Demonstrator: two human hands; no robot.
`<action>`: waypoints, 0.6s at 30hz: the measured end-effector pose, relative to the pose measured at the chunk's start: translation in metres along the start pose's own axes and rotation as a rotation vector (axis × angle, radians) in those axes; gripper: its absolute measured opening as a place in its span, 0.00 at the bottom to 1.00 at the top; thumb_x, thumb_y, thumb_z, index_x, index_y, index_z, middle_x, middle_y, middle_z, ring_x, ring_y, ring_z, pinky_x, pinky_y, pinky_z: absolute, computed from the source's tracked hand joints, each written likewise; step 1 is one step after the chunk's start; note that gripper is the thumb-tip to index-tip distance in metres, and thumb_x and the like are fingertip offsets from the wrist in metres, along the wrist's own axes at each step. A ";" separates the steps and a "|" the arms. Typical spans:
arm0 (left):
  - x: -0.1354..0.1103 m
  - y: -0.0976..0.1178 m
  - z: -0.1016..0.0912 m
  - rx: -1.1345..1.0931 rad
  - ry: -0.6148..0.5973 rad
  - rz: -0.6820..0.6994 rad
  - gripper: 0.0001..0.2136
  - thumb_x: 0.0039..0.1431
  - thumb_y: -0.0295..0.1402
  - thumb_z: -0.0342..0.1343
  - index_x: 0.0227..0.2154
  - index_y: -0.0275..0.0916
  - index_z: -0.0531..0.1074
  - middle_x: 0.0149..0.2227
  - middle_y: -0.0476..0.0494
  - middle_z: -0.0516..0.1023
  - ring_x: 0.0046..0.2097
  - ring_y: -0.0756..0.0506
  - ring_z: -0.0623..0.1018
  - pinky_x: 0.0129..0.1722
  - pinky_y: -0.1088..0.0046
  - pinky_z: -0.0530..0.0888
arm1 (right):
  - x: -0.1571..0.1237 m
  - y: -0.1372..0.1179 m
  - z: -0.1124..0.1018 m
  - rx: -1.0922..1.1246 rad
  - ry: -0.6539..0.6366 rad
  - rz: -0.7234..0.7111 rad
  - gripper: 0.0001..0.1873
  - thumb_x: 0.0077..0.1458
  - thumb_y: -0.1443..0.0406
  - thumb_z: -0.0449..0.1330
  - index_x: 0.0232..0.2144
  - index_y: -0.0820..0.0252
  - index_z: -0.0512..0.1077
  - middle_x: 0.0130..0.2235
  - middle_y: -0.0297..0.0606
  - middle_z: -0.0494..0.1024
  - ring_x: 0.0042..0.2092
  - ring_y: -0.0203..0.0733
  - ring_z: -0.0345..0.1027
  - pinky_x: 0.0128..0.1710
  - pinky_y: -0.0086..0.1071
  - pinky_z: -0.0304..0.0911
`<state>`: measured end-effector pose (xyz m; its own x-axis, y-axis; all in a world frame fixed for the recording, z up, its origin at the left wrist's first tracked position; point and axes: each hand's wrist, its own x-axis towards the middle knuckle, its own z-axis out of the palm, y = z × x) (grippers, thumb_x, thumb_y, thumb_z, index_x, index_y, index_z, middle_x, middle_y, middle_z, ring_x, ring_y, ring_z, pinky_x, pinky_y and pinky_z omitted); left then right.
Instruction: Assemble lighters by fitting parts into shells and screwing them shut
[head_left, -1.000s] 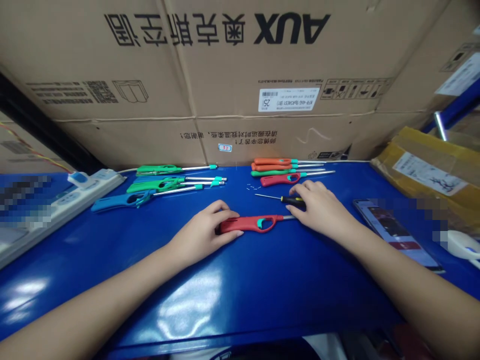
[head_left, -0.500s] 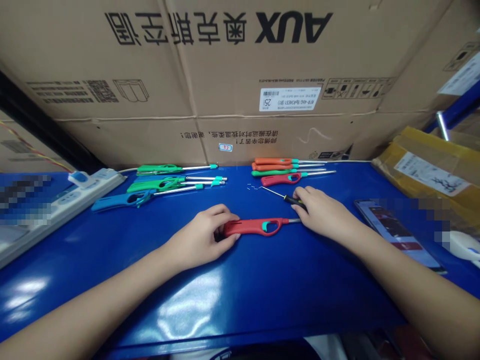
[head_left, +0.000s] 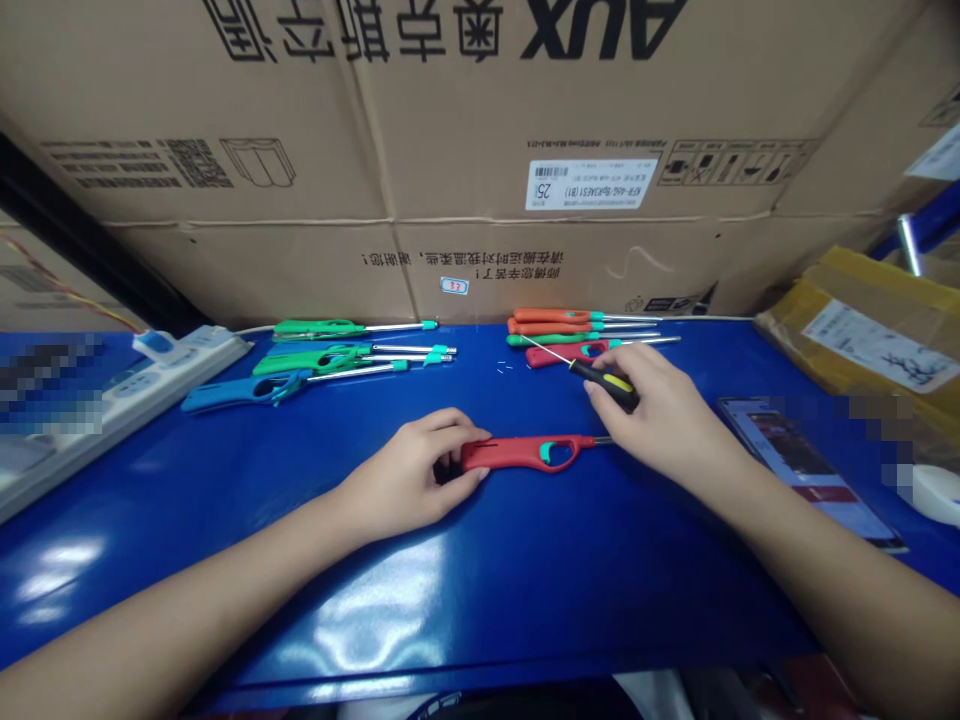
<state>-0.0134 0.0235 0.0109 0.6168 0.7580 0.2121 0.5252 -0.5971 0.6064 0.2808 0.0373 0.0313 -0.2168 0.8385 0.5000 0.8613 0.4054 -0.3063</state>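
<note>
Red plastic-bodied lighter (head_left: 517, 453), long-nosed, one: lies flat on the blue table (head_left: 487, 600), near the middle, with green trigger inside its guard loop and metal barrel pointing right, the barrel's end hidden by the right hand.

Left hand (head_left: 416, 470), bare: thumb and fingers curled nearly together, pinching the butt end of that lighter from both sides; how firmly, cannot tell.

Right hand (head_left: 649, 400), bare: closed on the handle of a screwdriver (head_left: 607, 385), black with yellow inlay, above the lighter's barrel. Shaft slim and metal, slanting up and left; tip in line with the rear lighters, contact with them not clear.

Rear row, right side, barrels pointing right: two orange lighters (head_left: 551, 316), a green lighter (head_left: 517, 341) and a second red lighter (head_left: 546, 356), set close together. Just left of these, a few white slivers (head_left: 502, 363).

Rear row, left side: several green and blue lighters (head_left: 221, 393) with metal barrels, also pointing right.

Surrounds: white power strip (head_left: 180, 370) at far left, plug fitted; phone (head_left: 817, 470), screen lit, beside the right forearm; yellow-taped parcel (head_left: 787, 290) at right rear; large cardboard box (head_left: 450, 110) behind, print upside down.
</note>
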 end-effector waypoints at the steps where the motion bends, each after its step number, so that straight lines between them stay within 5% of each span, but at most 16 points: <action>1: 0.000 0.000 0.001 -0.018 -0.006 0.005 0.14 0.65 0.32 0.58 0.52 0.39 0.76 0.44 0.45 0.75 0.35 0.52 0.74 0.33 0.77 0.74 | 0.000 -0.001 -0.001 0.050 0.053 -0.014 0.05 0.60 0.64 0.58 0.39 0.58 0.71 0.39 0.40 0.76 0.43 0.47 0.73 0.43 0.39 0.67; 6: -0.001 -0.001 0.007 -0.082 -0.028 0.047 0.15 0.65 0.33 0.60 0.54 0.40 0.75 0.47 0.44 0.76 0.39 0.51 0.76 0.40 0.75 0.76 | 0.002 -0.014 -0.008 0.326 0.121 0.039 0.05 0.58 0.63 0.62 0.38 0.56 0.76 0.39 0.38 0.78 0.42 0.45 0.74 0.42 0.39 0.68; 12: -0.001 0.001 0.012 -0.147 -0.035 0.062 0.18 0.63 0.36 0.63 0.55 0.41 0.76 0.49 0.42 0.77 0.46 0.47 0.78 0.48 0.71 0.77 | -0.001 -0.025 -0.008 0.830 0.016 0.285 0.11 0.55 0.61 0.68 0.40 0.56 0.77 0.27 0.29 0.72 0.22 0.31 0.61 0.21 0.30 0.59; 18: 0.002 0.003 0.015 -0.300 0.108 -0.068 0.16 0.61 0.39 0.65 0.50 0.39 0.79 0.44 0.41 0.80 0.36 0.50 0.79 0.38 0.73 0.78 | -0.001 -0.027 0.004 1.207 0.118 0.444 0.15 0.51 0.58 0.73 0.36 0.56 0.74 0.22 0.24 0.67 0.20 0.30 0.59 0.18 0.27 0.59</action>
<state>-0.0018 0.0188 0.0014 0.5124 0.8264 0.2333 0.3571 -0.4522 0.8173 0.2564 0.0270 0.0354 0.0743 0.9735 0.2163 -0.1219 0.2242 -0.9669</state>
